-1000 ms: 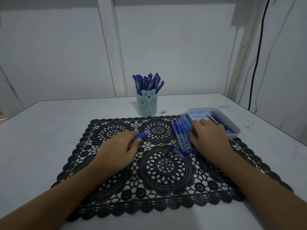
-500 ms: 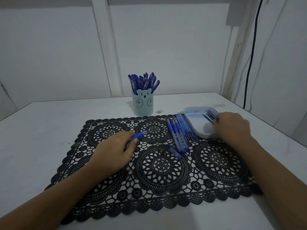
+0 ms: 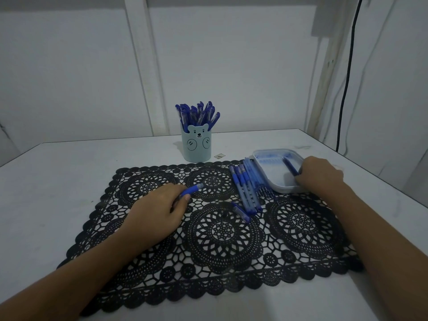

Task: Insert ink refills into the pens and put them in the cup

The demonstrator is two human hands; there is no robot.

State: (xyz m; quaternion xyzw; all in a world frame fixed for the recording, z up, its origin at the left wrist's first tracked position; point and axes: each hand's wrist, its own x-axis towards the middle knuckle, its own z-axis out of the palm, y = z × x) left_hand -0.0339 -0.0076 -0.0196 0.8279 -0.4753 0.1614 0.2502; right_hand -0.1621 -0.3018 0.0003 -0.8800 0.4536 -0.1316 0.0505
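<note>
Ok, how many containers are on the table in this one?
2. A bear-face cup, full of pens, stands just beyond the far edge of the black mat. A shallow tray sits at its far right corner, the right hand reaching in. Nothing seems to hide another.

Black lace mat (image 3: 208,239) lies flat on white table (image 3: 58,181). Small pale scrap (image 3: 219,155) on table, just past mat's far edge. Black cable (image 3: 348,72) hangs down wall (image 3: 231,66), right side.
</note>
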